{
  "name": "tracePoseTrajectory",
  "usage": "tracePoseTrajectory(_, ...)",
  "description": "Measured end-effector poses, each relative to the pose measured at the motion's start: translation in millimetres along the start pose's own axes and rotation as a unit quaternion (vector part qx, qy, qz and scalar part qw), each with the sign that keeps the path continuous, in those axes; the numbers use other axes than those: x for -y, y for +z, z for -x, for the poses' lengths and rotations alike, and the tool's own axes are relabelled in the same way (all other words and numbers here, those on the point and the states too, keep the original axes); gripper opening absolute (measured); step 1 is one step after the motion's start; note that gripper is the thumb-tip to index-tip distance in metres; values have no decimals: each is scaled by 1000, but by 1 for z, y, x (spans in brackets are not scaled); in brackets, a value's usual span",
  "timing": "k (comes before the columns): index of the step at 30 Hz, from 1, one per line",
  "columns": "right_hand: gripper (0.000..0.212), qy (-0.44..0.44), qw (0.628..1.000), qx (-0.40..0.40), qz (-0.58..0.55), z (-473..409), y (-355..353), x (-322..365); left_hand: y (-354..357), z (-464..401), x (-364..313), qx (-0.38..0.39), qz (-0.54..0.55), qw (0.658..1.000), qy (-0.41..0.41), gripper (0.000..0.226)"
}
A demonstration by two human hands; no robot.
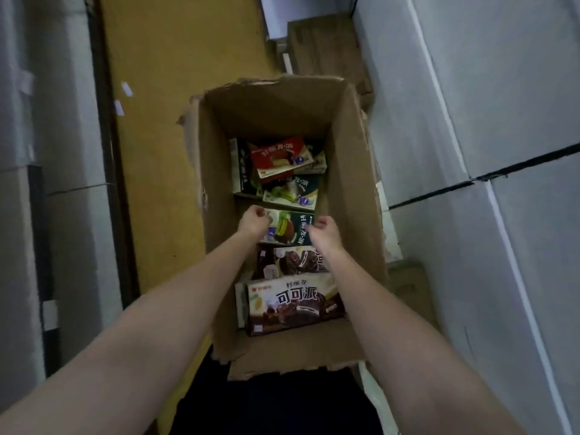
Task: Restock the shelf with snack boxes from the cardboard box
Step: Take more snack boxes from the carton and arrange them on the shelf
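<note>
Green snack box (290, 227) flat, long axis between both hands.

1. We see a yellow-brown floor (175, 98) with two small white scraps (123, 97) on it.
2. We see pale stacked cartons (489, 127) filling the right side.
3. We see more pale cartons (47, 98) on the left.
4. We see dim light throughout.

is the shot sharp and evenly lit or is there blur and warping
Head view: dim and soft all over; lettering on the brown snack box is readable, the red box blurrier; both hands are smeared; wide-angle lens bends the white cartons at the edges.
</note>
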State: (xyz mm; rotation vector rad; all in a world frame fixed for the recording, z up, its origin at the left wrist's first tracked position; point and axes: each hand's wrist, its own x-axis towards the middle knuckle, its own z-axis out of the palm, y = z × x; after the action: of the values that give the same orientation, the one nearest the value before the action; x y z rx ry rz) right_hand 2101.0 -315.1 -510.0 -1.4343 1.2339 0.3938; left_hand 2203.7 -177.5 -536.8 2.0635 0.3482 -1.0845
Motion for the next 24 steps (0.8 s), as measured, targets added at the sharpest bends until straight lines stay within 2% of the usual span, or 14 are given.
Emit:
tracePoseTrajectory(7,66,63,998,30,2,-80,6,-8,23,-72,-4,2,58,996,-69,49)
tracePoseTrajectory(11,49,82,996,42,-21,-123,21,-14,24,-102,1,3,64,995,-82,53)
tracePoseTrajectory(14,62,94,994,51,-6,-158,39,-41,27,-114,15,7,13,993,-118,54)
tracePoseTrajectory(17,45,92,995,25,17,-161,43,-40,31,-119,33,22,-29,988,-152,67)
tracePoseTrajectory(18,47,91,995,15,22,-171,44,-42,31,-120,37,19,-38,987,-157,65)
tracePoseTrajectory(21,88,99,995,-13,-13,-250,55,-89,37,-121,41,5,-52,985,-164,46)
tracePoseTrajectory(22,94,103,994,-16,-28,-268,59,-97,41,-119,40,4,-56,985,-163,40)
tracePoseTrajectory(24,78,107,993,-5,-52,-267,61,-84,49,-117,38,1,-49,986,-162,34)
